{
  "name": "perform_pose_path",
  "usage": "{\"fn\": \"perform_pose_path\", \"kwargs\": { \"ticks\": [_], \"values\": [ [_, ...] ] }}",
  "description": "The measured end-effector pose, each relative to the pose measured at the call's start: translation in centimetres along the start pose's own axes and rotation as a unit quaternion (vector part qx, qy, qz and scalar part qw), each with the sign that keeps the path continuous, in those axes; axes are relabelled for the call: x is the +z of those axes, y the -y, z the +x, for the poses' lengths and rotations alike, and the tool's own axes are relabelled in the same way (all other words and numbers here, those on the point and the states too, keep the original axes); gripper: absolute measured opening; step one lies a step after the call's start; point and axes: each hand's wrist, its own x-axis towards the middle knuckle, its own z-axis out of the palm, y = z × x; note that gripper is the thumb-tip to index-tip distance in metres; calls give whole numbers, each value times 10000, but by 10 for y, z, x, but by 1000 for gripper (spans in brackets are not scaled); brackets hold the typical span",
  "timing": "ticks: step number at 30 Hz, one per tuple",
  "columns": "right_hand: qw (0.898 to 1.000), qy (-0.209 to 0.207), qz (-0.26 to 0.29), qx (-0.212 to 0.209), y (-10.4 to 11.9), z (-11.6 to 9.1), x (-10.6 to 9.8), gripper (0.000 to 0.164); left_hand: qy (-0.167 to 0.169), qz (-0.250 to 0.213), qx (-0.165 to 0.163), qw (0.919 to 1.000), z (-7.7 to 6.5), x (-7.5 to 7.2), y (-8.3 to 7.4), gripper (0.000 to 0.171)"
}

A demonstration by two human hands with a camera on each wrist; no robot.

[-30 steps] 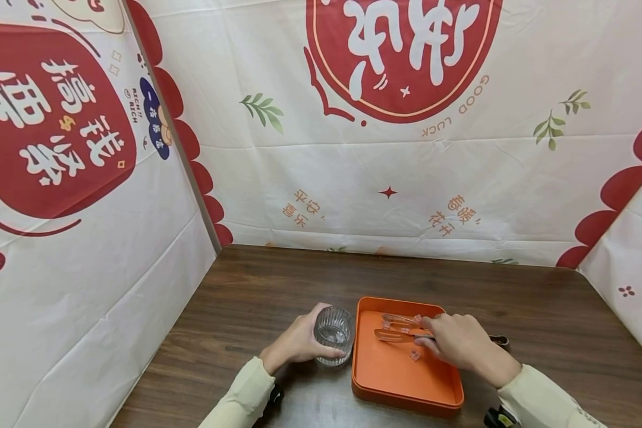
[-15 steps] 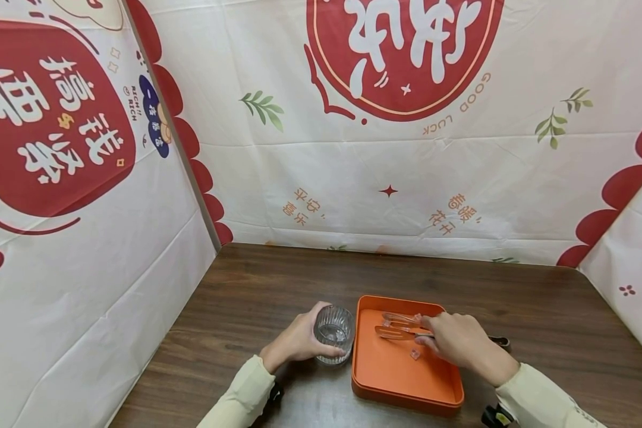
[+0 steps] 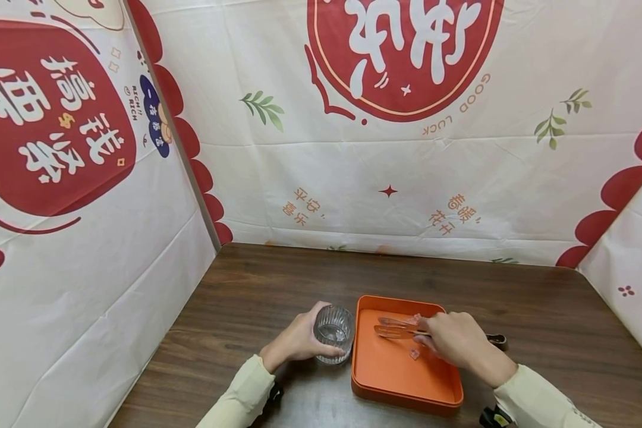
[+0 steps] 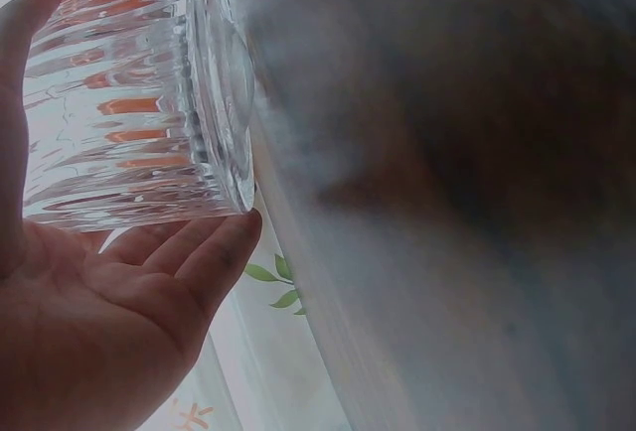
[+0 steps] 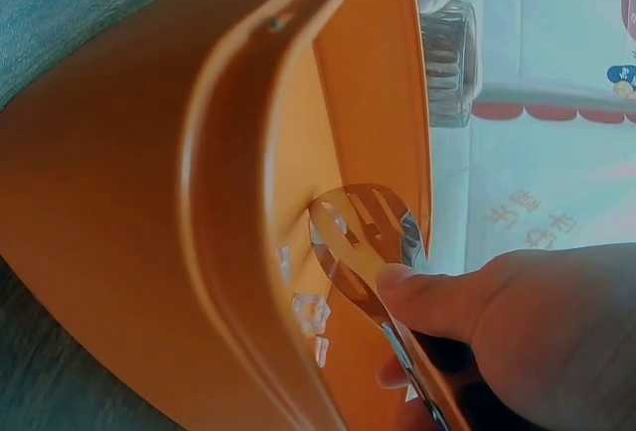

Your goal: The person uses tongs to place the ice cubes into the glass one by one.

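White cloth walls [image 3: 257,178] bore red emblems [image 3: 406,106] | dark wood-grain bench [image 3: 278,279] stood between them | orange tray [image 3: 396,377] sat on it | right fingers [image 5: 427,297] pinched tongs [image 3: 393,334] — partly inside tray | left fingers [image 4: 214,262] curved round ribbed glass [image 3: 334,327] — just beside tray | clear pieces [image 5: 310,314] lay in tray

Left of the tray [image 3: 390,380] on the table [image 3: 278,279] is a glass tumbler [image 3: 334,327]; inside the tray, cubes [image 3: 414,353] lie near tongs [image 3: 390,334].

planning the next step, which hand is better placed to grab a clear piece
Probably the right hand: it holds tongs in the orange tray near the clear pieces; the left hand grips the glass.
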Motion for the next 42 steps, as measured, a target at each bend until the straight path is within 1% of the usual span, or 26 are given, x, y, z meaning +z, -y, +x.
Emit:
{"fn": "perform_pose_path", "kwargs": {
  "ticks": [8,16,22,30,36,42],
  "values": [
    [9993,-267,-165,-195,0,0,5,22,17,-46,-121,9999,-1,0,-1,86],
    [9987,-324,-292,-271,2,-2,6,25,17,-65,-1,10000,0,0,0,87],
    [9988,-331,-257,-266,2,-3,5,23,2,-82,29,10000,0,1,1,87],
    [9975,-665,-84,-227,0,-5,7,19,-3,-71,38,10000,-1,1,0,87],
    [9947,-981,-54,-310,-3,-7,7,16,24,-85,-77,9999,-1,0,-1,88],
    [9931,-1120,-24,-347,-4,-9,4,14,34,-130,-116,9998,0,1,-1,88]
  ]
}}
